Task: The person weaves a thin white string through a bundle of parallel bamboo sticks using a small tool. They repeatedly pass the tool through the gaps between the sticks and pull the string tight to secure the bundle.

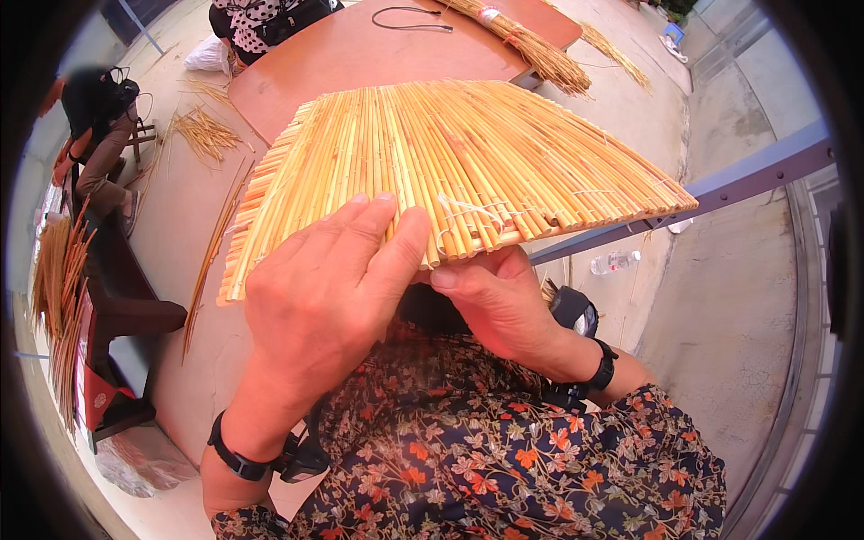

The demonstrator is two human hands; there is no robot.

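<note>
A panel of pale yellow straw stalks [504, 153], laid side by side and bound with white string [468, 205], fills the middle of the view at a slant. My left hand [337, 288] grips its near edge, fingertips resting on top of the stalks. My right hand [504, 306] is at the underside of the same edge, thumb up against the stalk ends and fingers curled, partly hidden by the panel. Both wrists wear black bands, above my dark floral clothing.
A reddish-brown table [378, 54] holds a straw bundle [522, 49] and black cord. A seated person [99, 135] is left, another at top. Loose straw [202, 135] lies on the floor. Dark furniture with stalks [135, 315] is left; a metal beam [738, 180] and bottle [615, 262] are right.
</note>
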